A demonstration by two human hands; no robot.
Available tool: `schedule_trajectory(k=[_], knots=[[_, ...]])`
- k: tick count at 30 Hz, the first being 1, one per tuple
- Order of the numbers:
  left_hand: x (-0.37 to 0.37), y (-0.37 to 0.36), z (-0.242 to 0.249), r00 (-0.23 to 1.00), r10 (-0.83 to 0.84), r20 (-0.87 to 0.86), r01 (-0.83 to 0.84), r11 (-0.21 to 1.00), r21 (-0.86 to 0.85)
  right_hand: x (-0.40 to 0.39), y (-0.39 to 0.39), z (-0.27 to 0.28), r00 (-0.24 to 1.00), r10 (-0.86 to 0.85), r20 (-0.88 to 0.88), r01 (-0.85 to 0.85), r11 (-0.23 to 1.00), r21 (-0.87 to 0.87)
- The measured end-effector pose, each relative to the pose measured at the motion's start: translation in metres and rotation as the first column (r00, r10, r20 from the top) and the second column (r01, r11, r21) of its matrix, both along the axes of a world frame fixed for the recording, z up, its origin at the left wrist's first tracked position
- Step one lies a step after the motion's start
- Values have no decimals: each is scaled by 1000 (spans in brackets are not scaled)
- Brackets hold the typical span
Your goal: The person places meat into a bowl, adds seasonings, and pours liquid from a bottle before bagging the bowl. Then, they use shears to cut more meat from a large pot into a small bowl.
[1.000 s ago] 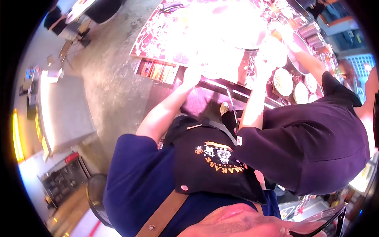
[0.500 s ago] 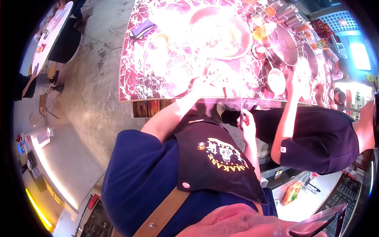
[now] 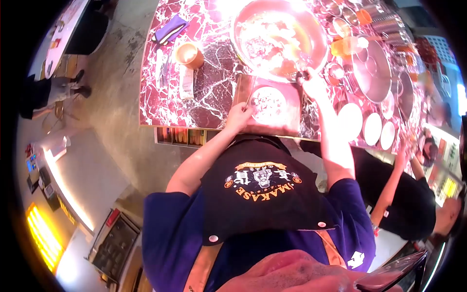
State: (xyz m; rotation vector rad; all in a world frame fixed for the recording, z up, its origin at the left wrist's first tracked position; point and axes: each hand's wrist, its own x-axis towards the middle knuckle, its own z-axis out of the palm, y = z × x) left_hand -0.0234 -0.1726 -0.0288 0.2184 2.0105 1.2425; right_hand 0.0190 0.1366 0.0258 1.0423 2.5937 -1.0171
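My left hand (image 3: 239,116) is closed at the left edge of a round white plate (image 3: 269,106) with food pieces on it, and seems to grip its rim or something thin there. The plate rests on a brown board (image 3: 295,114) at the table's front edge. Beyond it stands a large round pan (image 3: 318,41) with food inside, partly washed out by glare. My right hand (image 3: 314,82) reaches to the pan's near right rim, its fingers closed round a dark handle (image 3: 302,76).
On the marble table (image 3: 214,82) stand an orange cup (image 3: 189,55), a purple cloth (image 3: 170,30), a large metal pot (image 3: 371,68), white bowls (image 3: 350,121) and several containers. A co-worker (image 3: 406,194) stands at the right, hands near the table edge.
My right hand has gone from below the table edge, where it held a thin utensil, up to the pan. The view has shifted and glare has lessened. The co-worker's hands have moved back from the bowls.
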Motion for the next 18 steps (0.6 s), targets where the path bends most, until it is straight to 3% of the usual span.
schedule_trajectory(k=[1, 2, 4, 6, 8, 10, 14, 18], knots=[[-3, 5, 11, 968, 81, 239, -70, 996, -53, -13, 20, -5, 997, 64, 30, -66, 995, 78], [-2, 6, 12, 967, 104, 233, -90, 993, -72, -25, 33, 10, 992, 116, 39, -118, 991, 59], [-2, 6, 12, 998, 51, 26, -51, 999, -12, -49, 62, 7, 975, 197, 106, -213, 962, 172], [-1, 12, 11, 989, 120, 82, -120, 993, -10, -80, 75, 16, 942, 292, 163, -320, 929, 184], [-3, 14, -4, 988, 155, 0, -155, 987, 34, -117, 75, 18, 907, 351, 232, -398, 894, 203], [0, 13, -15, 977, 206, 61, -206, 978, -18, -153, 73, 0, 899, 359, 252, -411, 889, 200], [9, 7, -22, 965, 241, 102, -250, 964, 87, -194, 60, -38, 908, 327, 263, -380, 906, 186], [11, 0, -38, 966, 254, 56, -259, 959, 116, -189, 43, -82, 901, 347, 263, -424, 832, 357]])
